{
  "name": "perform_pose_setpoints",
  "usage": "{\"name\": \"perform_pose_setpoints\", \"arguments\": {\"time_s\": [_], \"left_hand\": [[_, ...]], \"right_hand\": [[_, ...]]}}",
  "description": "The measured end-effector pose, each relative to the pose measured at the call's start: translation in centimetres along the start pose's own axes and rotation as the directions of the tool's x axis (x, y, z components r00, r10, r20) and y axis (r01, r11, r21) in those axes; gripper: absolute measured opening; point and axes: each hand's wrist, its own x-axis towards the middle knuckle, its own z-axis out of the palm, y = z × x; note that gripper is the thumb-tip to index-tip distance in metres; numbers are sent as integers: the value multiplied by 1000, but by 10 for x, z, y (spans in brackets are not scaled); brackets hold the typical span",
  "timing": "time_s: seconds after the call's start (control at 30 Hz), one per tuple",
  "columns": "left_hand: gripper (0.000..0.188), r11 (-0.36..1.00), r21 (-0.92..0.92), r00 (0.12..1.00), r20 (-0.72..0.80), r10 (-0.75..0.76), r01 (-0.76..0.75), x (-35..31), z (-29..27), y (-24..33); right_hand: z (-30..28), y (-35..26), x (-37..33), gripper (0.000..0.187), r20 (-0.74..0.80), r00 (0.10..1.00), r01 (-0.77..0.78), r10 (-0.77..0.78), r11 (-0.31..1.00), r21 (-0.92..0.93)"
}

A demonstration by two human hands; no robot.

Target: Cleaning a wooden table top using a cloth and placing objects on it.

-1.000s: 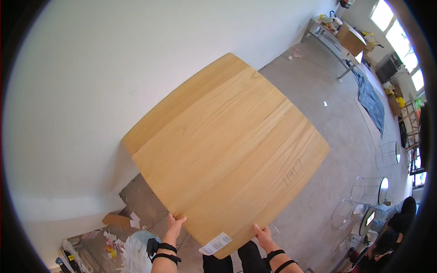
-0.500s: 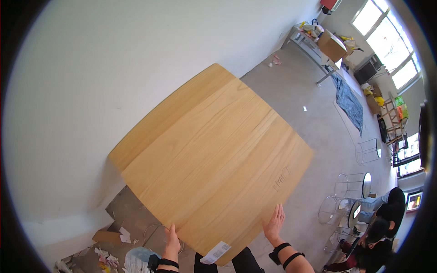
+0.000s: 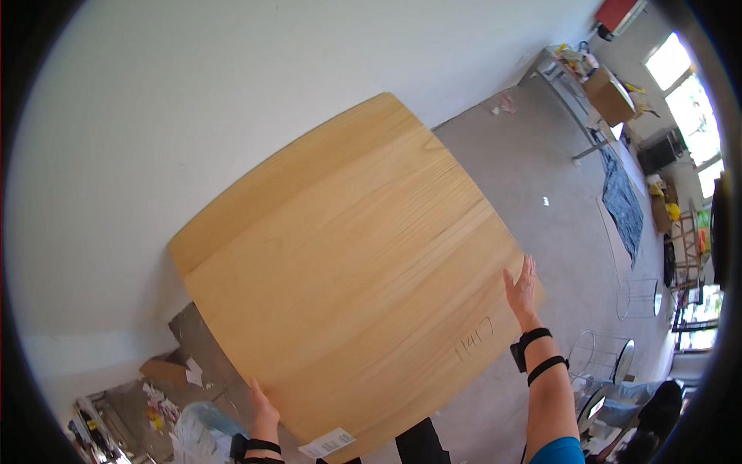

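Note:
A large, light-brown wooden board [image 3: 332, 255] fills the middle of the view, its far left edge close to the white wall. Dark handwritten marks [image 3: 474, 339] show near its right side, and a white label [image 3: 326, 442] is stuck at the near edge. My left hand [image 3: 264, 406] is at the board's left edge near the closest corner, seemingly gripping it; some of its fingers are hidden. Over at the right corner, my right hand [image 3: 522, 294] lies against the board with fingers stretched and thumb apart. Both wrists wear black straps.
The white wall [image 3: 193, 100] rises at left. Cardboard [image 3: 164, 371], paper scraps and a plastic-wrapped bundle [image 3: 202, 433] lie at lower left. A cluttered table [image 3: 576, 104], blue cloth [image 3: 622, 205] and wire-frame stools [image 3: 603, 356] stand at right, near a seated person [image 3: 645, 417].
My right hand has moved up along the board's right side to its corner. My left hand has shifted left and slightly down. The view has turned, so the room at right appears shifted.

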Motion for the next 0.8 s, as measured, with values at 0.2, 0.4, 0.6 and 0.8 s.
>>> {"name": "perform_pose_setpoints", "arguments": {"time_s": [0.2,0.4,0.6,0.8], "left_hand": [[68,995,-18,996,-7,94,-94,-21,21,13],[57,981,-25,960,-211,182,-191,-1,-7,-6],[55,985,-7,960,-225,165,-170,-15,27,-4],[52,999,3,996,-81,45,-45,-10,-21,11]], "right_hand": [[23,5,78,81,230,972,-38,53,997,-67],[49,15,106,78,309,944,-94,111,993,-69],[32,32,129,72,436,899,-199,47,930,310],[61,-27,129,65,499,866,-330,4,756,566]]}}
